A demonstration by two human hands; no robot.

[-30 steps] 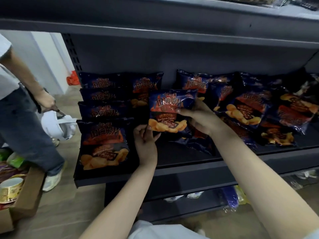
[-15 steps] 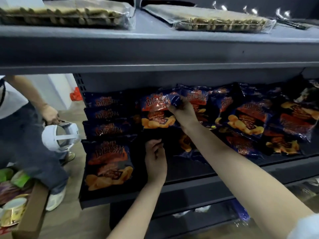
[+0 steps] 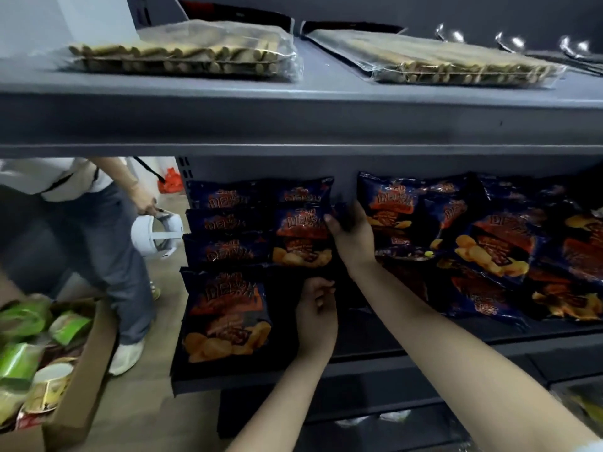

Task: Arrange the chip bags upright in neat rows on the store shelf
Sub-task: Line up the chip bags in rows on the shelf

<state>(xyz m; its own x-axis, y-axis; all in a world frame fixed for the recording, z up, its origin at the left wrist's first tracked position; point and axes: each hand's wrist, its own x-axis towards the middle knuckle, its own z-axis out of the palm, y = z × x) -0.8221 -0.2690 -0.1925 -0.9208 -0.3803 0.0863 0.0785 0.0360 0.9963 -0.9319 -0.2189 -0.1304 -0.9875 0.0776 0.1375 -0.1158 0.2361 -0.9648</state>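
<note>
Two hands in over grey metal store shelf (image 3: 359, 360). Reaches right hand (image 3: 354, 238) forward on extended arm, back of hand up. Pinches upper right edge of dark-blue foil chip bag with orange crisps print (image 3: 300, 238), thumb on front face, fingers curled behind. Holds bag upright, left of grip, in second column, just in front of rear chip bag (image 3: 305, 194). Hovers left hand (image 3: 316, 306) just below held bag, fingers loosely curled, nothing gripped, over dark shelf floor.
</note>
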